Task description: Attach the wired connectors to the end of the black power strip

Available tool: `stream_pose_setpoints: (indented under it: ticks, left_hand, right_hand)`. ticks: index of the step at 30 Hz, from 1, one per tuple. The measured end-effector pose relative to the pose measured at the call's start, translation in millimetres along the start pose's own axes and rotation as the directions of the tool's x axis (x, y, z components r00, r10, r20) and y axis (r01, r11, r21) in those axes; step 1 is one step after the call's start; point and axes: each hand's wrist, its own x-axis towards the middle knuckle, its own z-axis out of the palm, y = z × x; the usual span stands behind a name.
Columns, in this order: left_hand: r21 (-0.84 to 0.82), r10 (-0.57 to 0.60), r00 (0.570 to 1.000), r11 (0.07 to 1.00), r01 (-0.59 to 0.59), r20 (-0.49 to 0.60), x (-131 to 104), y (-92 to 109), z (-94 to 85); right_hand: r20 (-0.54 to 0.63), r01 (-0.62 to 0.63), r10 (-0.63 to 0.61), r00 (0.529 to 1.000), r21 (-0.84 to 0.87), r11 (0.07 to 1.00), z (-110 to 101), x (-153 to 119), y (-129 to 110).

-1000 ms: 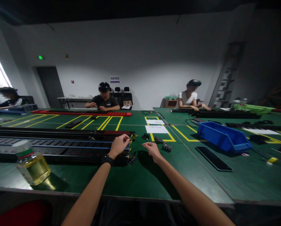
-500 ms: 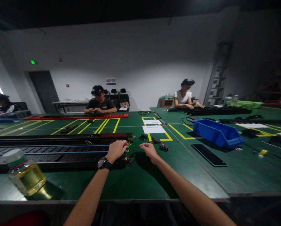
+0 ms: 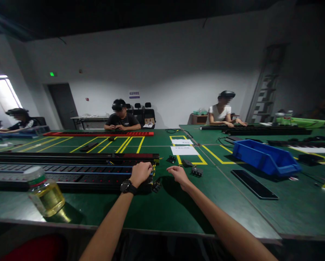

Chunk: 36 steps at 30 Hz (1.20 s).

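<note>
My left hand [image 3: 141,174], a dark watch [image 3: 128,186] on its wrist, rests at the right end of a long black rail [image 3: 102,177] with rows of small red dots. Its fingers are closed beside thin yellowish wires [image 3: 154,169] coming from that end; what they pinch is hidden. A little to the right, my right hand [image 3: 180,177] hovers over the green table, thumb and fingertips drawn together. Anything in that pinch is too small to make out. A small black end piece [image 3: 157,185] hangs by the rail's end, below my left fingertips.
Small black parts [image 3: 196,172] and paper sheets [image 3: 183,150] lie beyond my right hand. A phone [image 3: 253,184] and a blue bin [image 3: 266,159] are further right. A bottle of yellow liquid [image 3: 46,195] stands in front of the rail. Co-workers sit across the table [image 3: 162,214].
The whole view has shifted, so the table and objects appear further right. Both hands keep nearly the same place at the rail's end, with little finger movement.
</note>
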Motion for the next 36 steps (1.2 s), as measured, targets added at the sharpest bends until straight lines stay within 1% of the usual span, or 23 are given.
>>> stream_pose_setpoints:
  ticks: [10, 16, 21, 26, 31, 36]
  left_hand:
    - [-0.048, -0.008, 1.000, 0.999, 0.009, 0.020, -0.7, 3.1, -5.6]
    - [-0.112, -0.027, 0.999, 0.993, 0.030, 0.029, -2.3, -0.7, -6.0]
    - [-0.165, -0.055, 0.998, 0.984, 0.061, 0.040, -3.2, -3.9, -2.6]
    - [-0.181, -0.077, 0.997, 0.980, 0.082, 0.031, -3.5, 1.2, 2.4]
    - [-0.194, -0.043, 0.999, 0.980, 0.048, 0.028, -2.8, 7.9, 6.7]
    - [-0.216, -0.016, 0.999, 0.976, 0.025, 0.042, -0.6, 8.6, 10.2]
  right_hand:
    - [0.018, -0.005, 0.005, 1.000, 0.007, 1.000, -1.3, -3.1, -1.9]
    - [0.026, 0.002, -0.002, 1.000, -0.004, 1.000, -1.8, -2.9, -0.8]
    - [0.048, 0.016, -0.015, 0.999, -0.002, 1.000, -2.0, 0.5, 5.0]
    - [0.060, 0.009, -0.008, 0.998, -0.011, 1.000, -2.4, 0.8, 6.1]
    - [0.066, 0.004, -0.003, 0.998, -0.017, 1.000, -3.9, -1.4, 5.2]
    - [0.071, 0.027, -0.024, 0.997, -0.044, 0.999, -4.1, -2.1, 7.7]
